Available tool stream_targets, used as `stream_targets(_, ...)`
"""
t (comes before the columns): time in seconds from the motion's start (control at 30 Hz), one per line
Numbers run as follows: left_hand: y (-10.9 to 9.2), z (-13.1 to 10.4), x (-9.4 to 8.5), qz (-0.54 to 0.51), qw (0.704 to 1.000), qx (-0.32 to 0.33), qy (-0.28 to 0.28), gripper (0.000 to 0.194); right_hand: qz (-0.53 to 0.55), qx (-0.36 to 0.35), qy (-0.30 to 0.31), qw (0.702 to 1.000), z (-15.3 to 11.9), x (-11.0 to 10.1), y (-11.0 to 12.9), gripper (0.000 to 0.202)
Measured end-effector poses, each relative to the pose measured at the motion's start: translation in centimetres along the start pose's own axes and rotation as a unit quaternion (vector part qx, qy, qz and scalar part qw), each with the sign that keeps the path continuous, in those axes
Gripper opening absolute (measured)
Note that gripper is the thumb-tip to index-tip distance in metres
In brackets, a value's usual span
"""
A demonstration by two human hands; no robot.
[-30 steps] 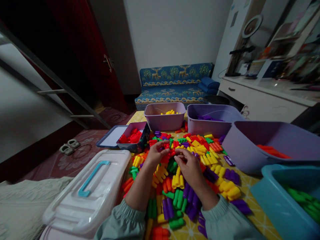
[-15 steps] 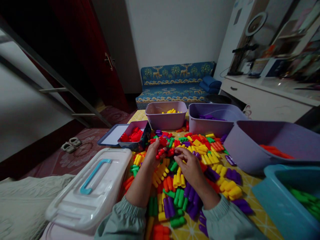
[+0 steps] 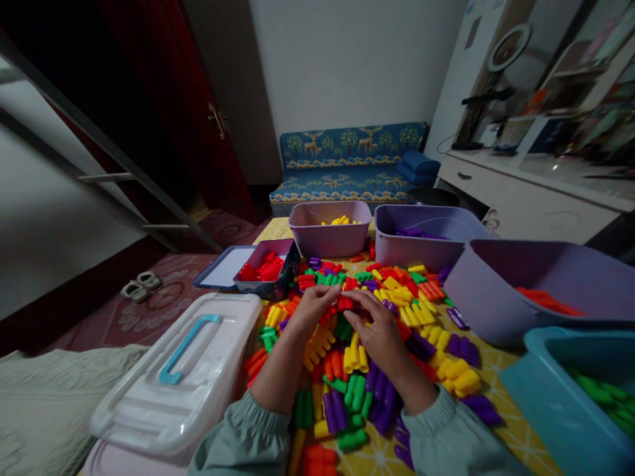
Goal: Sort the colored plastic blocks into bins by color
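Your left hand has rolled over, its grip hidden, meeting your right hand, narrowed around a red plastic tubular block; both now work together there.

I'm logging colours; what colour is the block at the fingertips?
The block is red, best seen in the head view.

Red plastic piece held above jumbled loose pieces.
The red plastic piece is partly hidden between left hand and right hand, at 5 o'clock from mid-view; its tilt is unclear. The loose pieces, mostly tubes joined in rows, spread around it: yellow ones near 3 o'clock, green and purple toward 6 o'clock.
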State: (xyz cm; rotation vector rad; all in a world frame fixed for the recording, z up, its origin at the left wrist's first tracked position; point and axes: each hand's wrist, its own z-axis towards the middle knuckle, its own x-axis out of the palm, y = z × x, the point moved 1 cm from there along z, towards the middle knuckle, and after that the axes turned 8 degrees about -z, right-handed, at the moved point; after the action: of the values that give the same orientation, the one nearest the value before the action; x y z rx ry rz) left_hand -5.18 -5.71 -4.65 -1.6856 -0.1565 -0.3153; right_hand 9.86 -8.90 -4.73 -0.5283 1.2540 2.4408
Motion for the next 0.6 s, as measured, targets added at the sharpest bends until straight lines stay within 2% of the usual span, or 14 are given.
stream_targets(0.07, -0.5, -0.1, 0.1, -0.031, 1.0, 0.002, 0.0, 0.044, -0.005, 0.024, -0.028, 0.999, 0.0, -0.1, -0.5, 0.021)
stream_targets(0.17, -1.6, -0.3, 0.0, -0.149, 0.987, -0.024, -0.053, 0.042, 0.017, 0.085, -0.053, 0.995, -0.2, -0.1, -1.4, 0.02)
stream_targets(0.23, -2.3, -0.3, -0.2, -0.256, 0.961, -0.067, -0.083, 0.04, 0.055, 0.096, -0.055, 0.992, -0.2, 0.0, -1.7, 0.028)
stream_targets(0.33, -2.9, -0.5, -0.2, -0.359, 0.924, -0.113, -0.063, 0.039, 0.078, 0.066, -0.043, 0.994, -0.2, 0.2, -1.4, 0.043)
stream_targets(0.4, -3.1, -0.7, 0.2, -0.363, 0.925, -0.106, -0.033, 0.033, 0.071, 0.049, -0.03, 0.996, -0.2, 0.3, -1.0, 0.052)
stream_targets(0.47, -3.0, -1.0, 0.7, -0.334, 0.939, -0.082, 0.0, 0.032, 0.055, 0.042, -0.018, 0.997, -0.1, 0.3, -0.5, 0.057)
stream_targets(0.6, -2.5, -1.4, 1.5, -0.221, 0.973, -0.046, 0.049, 0.052, 0.018, 0.028, -0.009, 0.999, 0.0, 0.0, 0.1, 0.059)
